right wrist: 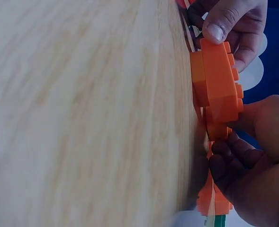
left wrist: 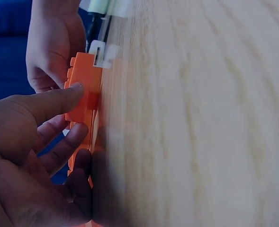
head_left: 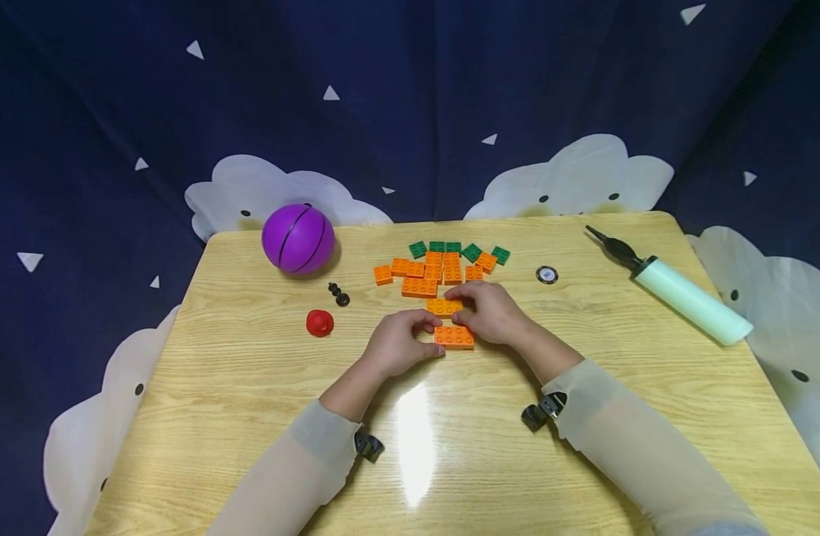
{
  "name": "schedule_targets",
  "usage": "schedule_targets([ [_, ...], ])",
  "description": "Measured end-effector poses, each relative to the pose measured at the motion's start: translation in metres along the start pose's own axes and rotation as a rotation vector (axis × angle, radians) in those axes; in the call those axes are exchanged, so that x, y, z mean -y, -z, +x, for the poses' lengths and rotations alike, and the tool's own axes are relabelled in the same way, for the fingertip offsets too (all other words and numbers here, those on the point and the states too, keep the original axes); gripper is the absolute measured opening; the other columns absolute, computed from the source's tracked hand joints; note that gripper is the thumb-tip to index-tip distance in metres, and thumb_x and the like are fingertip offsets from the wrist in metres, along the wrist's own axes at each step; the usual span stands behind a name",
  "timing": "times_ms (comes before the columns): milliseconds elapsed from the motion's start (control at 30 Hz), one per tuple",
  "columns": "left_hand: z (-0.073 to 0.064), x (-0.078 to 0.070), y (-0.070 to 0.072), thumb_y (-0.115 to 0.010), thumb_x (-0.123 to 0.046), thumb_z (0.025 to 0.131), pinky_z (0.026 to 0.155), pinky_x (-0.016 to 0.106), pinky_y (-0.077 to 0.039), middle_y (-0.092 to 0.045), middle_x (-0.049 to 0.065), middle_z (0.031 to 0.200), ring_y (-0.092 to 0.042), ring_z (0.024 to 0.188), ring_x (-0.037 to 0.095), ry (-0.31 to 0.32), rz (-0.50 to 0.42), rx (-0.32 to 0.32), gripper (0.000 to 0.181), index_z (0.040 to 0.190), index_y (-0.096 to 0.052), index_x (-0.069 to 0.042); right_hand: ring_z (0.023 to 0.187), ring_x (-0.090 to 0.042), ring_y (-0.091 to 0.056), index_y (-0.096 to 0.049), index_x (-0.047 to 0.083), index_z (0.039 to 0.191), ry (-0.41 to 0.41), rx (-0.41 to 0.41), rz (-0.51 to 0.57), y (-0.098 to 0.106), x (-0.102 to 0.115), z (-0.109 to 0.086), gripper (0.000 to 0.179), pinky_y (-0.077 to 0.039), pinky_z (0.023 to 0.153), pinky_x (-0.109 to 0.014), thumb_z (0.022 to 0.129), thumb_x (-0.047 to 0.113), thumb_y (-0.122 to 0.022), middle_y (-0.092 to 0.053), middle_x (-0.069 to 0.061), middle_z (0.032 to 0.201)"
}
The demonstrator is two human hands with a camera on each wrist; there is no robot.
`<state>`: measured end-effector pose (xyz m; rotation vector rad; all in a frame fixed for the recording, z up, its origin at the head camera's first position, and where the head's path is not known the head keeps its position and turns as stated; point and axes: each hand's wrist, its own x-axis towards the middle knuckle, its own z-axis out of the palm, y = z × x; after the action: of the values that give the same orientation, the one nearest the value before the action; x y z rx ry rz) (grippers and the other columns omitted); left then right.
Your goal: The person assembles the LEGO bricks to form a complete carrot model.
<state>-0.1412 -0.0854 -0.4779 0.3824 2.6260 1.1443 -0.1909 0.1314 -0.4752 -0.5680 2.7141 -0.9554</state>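
Pinching the near end piece, a bright-orange rectangular plastic brick topped with two rows of round studs (head_left: pixel 453 337), the left hand (head_left: pixel 398 344) has its thumb on the side facing the person and its fingertips behind, at the brick's left end. The right hand (head_left: pixel 491 313) appears clasped, thumb against forefinger side, on the right end of a second orange studded plastic brick (head_left: pixel 443 307) lying just beyond the first. Both bricks are near the middle of the pale wood-grain tabletop (head_left: pixel 282 417), and in the right wrist view the nearer one seems raised on another orange plastic piece (right wrist: pixel 199 78); whether they are locked together cannot be told. Beyond the hands lie more orange plastic bricks (head_left: pixel 419 288) and, farther back, small dark-green studded plastic bricks (head_left: pixel 453 247). Each brick should handle as light, stiff and hard to break, its smooth, glossy-looking walls perhaps a little slippery under dry fingertips. The flat long sides offer the best hold, squeezed squarely between thumb and forefinger near an end, leaving the studs and underside uncovered; an off-centre pinch could let the free end tip or swivel.
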Motion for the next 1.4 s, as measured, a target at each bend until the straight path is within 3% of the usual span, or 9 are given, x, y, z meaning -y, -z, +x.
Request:
schedule_targets([
  [600, 0.001, 0.0, 0.0, -0.09, -0.028, 0.081, 0.095, 0.04, -0.05, -0.073, -0.004, 0.104, -0.066, 0.101, 0.018, -0.02, 0.011, -0.015, 0.035, 0.112, -0.074, -0.021, 0.134, -0.033, -0.055, -0.07, 0.012, 0.132, 0.091, -0.037, 0.029, 0.011, -0.007, -0.019, 0.033, -0.039, 0.114, -0.052, 0.099, 0.013, -0.07, -0.065, -0.011, 0.137],
  [967, 0.001, -0.001, 0.0, -0.09, -0.03, 0.082, 0.092, 0.04, -0.05, -0.072, -0.004, 0.105, -0.065, 0.099, 0.019, -0.006, 0.01, -0.009, 0.036, 0.113, -0.075, -0.022, 0.121, -0.028, -0.061, -0.068, 0.018, 0.137, 0.128, -0.062, 0.023, 0.021, -0.008, -0.04, 0.037, -0.048, 0.104, -0.05, 0.1, 0.013, -0.068, -0.066, -0.006, 0.131],
  [1167, 0.001, -0.001, 0.0, -0.089, -0.03, 0.082, 0.089, 0.039, -0.049, -0.072, -0.004, 0.105, -0.064, 0.097, 0.019, 0.0, 0.017, -0.006, 0.036, 0.114, -0.075, -0.022, 0.11, -0.024, -0.061, -0.071, 0.021, 0.135, 0.136, -0.079, 0.026, 0.023, -0.005, -0.051, 0.036, -0.051, 0.091, -0.044, 0.1, 0.012, -0.069, -0.065, -0.003, 0.124],
  [1400, 0.001, 0.0, -0.001, -0.09, -0.031, 0.082, 0.088, 0.039, -0.049, -0.071, -0.004, 0.106, -0.063, 0.097, 0.018, 0.009, 0.022, -0.006, 0.037, 0.114, -0.074, -0.023, 0.113, -0.025, -0.061, -0.072, 0.023, 0.132, 0.15, -0.073, 0.009, 0.023, -0.002, -0.062, 0.035, -0.052, 0.093, -0.046, 0.1, 0.01, -0.069, -0.063, -0.004, 0.125],
])
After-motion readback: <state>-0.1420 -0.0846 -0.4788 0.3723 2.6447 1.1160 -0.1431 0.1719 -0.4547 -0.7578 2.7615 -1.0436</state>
